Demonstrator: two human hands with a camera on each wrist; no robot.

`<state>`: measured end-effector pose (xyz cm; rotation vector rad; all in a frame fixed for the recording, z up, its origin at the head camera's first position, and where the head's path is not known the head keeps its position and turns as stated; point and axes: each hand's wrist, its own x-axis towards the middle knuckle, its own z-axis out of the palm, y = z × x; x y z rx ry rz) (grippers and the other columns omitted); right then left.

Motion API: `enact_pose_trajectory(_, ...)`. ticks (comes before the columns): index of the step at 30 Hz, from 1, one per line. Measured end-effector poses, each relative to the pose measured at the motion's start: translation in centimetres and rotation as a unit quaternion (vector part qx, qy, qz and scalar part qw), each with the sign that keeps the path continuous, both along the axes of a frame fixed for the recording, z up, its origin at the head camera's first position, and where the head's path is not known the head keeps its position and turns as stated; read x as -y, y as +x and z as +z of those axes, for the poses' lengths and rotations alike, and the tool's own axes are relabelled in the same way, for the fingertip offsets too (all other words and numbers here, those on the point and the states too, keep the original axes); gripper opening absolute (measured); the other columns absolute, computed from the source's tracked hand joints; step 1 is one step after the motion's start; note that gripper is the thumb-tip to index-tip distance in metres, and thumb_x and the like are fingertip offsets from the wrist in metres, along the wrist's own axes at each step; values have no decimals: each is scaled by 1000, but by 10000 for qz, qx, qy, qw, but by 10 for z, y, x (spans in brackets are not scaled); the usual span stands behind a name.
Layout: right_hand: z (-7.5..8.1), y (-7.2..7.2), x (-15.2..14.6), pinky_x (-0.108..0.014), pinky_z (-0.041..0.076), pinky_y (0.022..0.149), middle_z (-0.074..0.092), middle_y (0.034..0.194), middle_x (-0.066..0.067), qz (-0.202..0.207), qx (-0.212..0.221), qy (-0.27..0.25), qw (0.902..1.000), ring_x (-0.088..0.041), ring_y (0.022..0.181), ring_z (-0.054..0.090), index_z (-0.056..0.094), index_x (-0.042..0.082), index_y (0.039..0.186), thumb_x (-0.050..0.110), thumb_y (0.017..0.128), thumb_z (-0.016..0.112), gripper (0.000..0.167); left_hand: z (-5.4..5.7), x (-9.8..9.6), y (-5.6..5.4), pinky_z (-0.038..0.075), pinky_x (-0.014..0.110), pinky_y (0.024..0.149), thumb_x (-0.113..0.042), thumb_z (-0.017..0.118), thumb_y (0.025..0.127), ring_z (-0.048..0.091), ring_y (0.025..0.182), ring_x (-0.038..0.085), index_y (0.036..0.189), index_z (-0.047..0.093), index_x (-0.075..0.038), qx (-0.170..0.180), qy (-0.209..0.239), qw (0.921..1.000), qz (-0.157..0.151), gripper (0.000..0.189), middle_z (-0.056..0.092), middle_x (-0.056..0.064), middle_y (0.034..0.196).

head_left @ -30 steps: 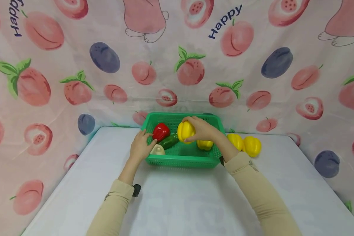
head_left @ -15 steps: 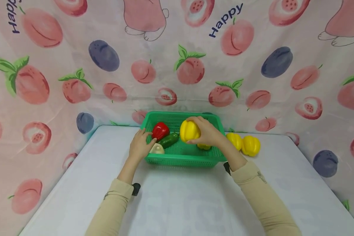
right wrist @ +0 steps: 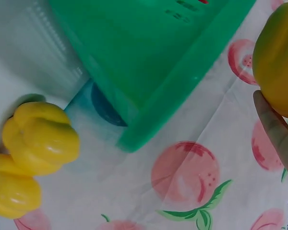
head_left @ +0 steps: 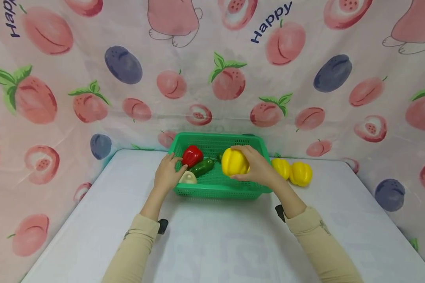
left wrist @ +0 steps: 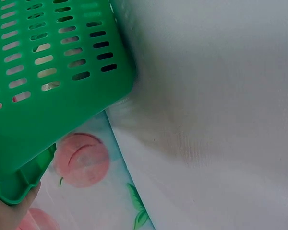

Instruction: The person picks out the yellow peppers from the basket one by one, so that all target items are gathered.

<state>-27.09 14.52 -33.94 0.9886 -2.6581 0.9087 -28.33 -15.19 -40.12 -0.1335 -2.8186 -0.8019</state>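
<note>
In the head view my right hand point(head_left: 256, 167) grips a yellow bell pepper point(head_left: 233, 162) over the right half of a green plastic basket point(head_left: 212, 192). The same bell pepper point(right wrist: 278, 62) shows at the right edge of the right wrist view, raised beside the basket wall. My left hand point(head_left: 167, 173) holds the basket's left rim, its thumb and a finger reaching inward. Near those fingertips lie a red bell pepper point(head_left: 192, 156), a green cucumber-like vegetable point(head_left: 202, 168) and a pale, rounded vegetable point(head_left: 188, 177). A small dark green thing point(head_left: 219, 157) peeks out behind the held pepper.
Two more yellow bell peppers point(head_left: 280, 168) point(head_left: 301, 173) lie on the white table point(head_left: 219, 236), right of the basket. Behind the table hangs a fruit-print cloth point(head_left: 205, 78), close to the basket's far side.
My right hand has moved right and a little toward me with the yellow bell pepper, now covering another yellow pepper seen earlier in the basket. A dark green thing has come into sight. Left hand stays.
</note>
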Motion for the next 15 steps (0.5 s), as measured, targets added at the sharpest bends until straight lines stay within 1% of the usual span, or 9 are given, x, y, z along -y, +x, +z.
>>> enact_pose_trajectory(3, -5, 2, -3, -46, 52, 87, 47, 129, -13, -49, -61, -15, 10000, -28, 107, 50, 39, 13, 137, 26, 73, 82, 78, 1, 1, 0, 27, 58, 111, -37, 52, 95, 24, 141, 41, 128, 55, -4, -2, -9, 10000, 23, 47, 32, 22, 150)
enact_pose_trajectory(8, -14, 7, -9, -47, 52, 88, 47, 130, -13, -104, -113, 22, 9999, -29, 108, 50, 40, 13, 137, 27, 72, 82, 79, -1, 0, -2, 28, 59, 110, -36, 52, 95, 23, 141, 41, 129, 55, -4, 26, -27, 10000, -42, 47, 32, 23, 150)
enact_pose_trajectory(15, -20, 13, -12, -46, 51, 90, 46, 132, -12, -38, -164, -11, 9999, -28, 110, 49, 39, 12, 138, 25, 73, 82, 79, -2, 1, -2, 27, 58, 111, -37, 51, 95, 24, 141, 40, 129, 55, -4, 22, 14, 10000, -7, 47, 32, 22, 150)
